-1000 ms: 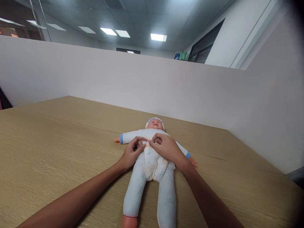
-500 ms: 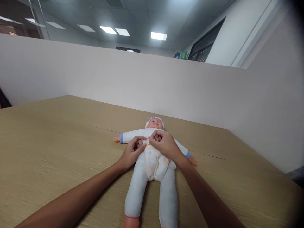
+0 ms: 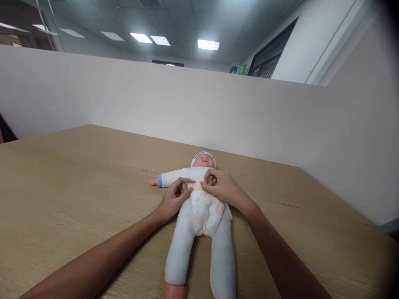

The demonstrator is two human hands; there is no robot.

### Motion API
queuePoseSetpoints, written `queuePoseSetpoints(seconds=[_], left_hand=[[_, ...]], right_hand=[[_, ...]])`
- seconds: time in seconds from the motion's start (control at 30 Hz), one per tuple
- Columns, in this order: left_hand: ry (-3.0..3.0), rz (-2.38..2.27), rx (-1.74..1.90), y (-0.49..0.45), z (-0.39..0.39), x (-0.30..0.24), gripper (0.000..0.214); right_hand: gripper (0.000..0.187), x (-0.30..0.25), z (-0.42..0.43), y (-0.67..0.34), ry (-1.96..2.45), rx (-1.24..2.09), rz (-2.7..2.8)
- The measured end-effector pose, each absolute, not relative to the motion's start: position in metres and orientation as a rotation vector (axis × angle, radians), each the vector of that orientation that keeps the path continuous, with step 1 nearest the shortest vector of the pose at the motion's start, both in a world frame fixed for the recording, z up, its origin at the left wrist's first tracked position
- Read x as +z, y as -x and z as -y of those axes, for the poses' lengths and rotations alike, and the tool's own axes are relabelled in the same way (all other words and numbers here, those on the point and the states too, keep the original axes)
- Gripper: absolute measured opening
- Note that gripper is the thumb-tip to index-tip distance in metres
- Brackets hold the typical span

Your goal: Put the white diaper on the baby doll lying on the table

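A baby doll [image 3: 179, 241] in white clothes with a blue cuff and a printed cap lies on its back, its feet toward me. Around its hips, over the clothes, is a white diaper [image 3: 202, 209] with pale printed patches. My left hand [image 3: 176, 197] pinches the diaper's waist edge between thumb and index finger, on the left side. Across from it, my right hand [image 3: 222, 187] is closed in a pinch at the same waist, its other fingers curled. A short stretch of the waistband shows between the two. My right hand and forearm hide the doll's arm on that side.
The doll lies on a wide wooden table [image 3: 77, 174] with a thin seam across it. A white partition wall [image 3: 156, 99] rises behind the table and along the right. Beyond the wall's top, a green package [image 3: 241, 69] is visible.
My right hand has shifted a little to the right, away from the left one, baring more of the diaper's waistband. My left hand stays in place. My right arm now covers the doll's hand.
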State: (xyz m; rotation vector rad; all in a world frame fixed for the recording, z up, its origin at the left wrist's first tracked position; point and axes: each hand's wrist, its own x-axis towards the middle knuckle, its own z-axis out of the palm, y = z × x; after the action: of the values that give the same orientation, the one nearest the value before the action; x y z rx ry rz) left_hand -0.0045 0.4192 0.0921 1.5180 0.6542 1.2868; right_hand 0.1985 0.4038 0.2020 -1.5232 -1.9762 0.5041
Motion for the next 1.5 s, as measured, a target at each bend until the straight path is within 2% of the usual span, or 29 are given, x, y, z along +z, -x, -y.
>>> queuePoseSetpoints(seconds=[0.27,0.37,0.6,0.67,0.77,0.9,1.03,1.17,1.33,1.5], left_hand=[[-1.802,-0.741,1.403,0.009,-0.413,0.096,0.030],[-1.849,-0.745,1.405,0.010,-0.413,0.096,0.031],[-1.999,-0.685,1.504,0.015,-0.380,0.127,0.028],[-2.153,-0.552,1.429,0.023,-0.363,0.136,0.027],[-2.477,-0.364,1.079,0.040,-0.343,0.139,0.027],[-2.592,-0.493,0.710,0.058,-0.332,0.134,0.025],[-2.465,-0.802,0.688,0.056,-0.331,0.131,0.022],[-2.359,-1.059,0.720,0.037,-0.333,0.129,0.039],[-2.352,-1.087,0.731,0.024,-0.343,0.122,0.043],[-2.310,-1.058,0.737,0.025,-0.348,0.116,0.048]], right_hand=[[0.025,0.203,-0.403,-0.210,1.555,0.624,1.980],[0.022,0.200,-0.405,-0.211,1.547,0.651,1.989],[0.004,0.212,-0.340,-0.181,1.382,0.189,1.840],[0.003,0.208,-0.303,-0.174,1.283,0.260,1.891],[0.007,0.189,-0.256,-0.176,1.186,0.422,2.080],[0.013,0.155,-0.231,-0.197,1.230,0.463,2.242],[0.013,0.140,-0.239,-0.207,1.371,0.428,2.130],[0.002,0.138,-0.251,-0.194,1.571,0.335,1.949],[0.010,0.129,-0.260,-0.184,1.714,0.164,1.850],[0.012,0.126,-0.261,-0.186,1.706,0.151,1.829]])
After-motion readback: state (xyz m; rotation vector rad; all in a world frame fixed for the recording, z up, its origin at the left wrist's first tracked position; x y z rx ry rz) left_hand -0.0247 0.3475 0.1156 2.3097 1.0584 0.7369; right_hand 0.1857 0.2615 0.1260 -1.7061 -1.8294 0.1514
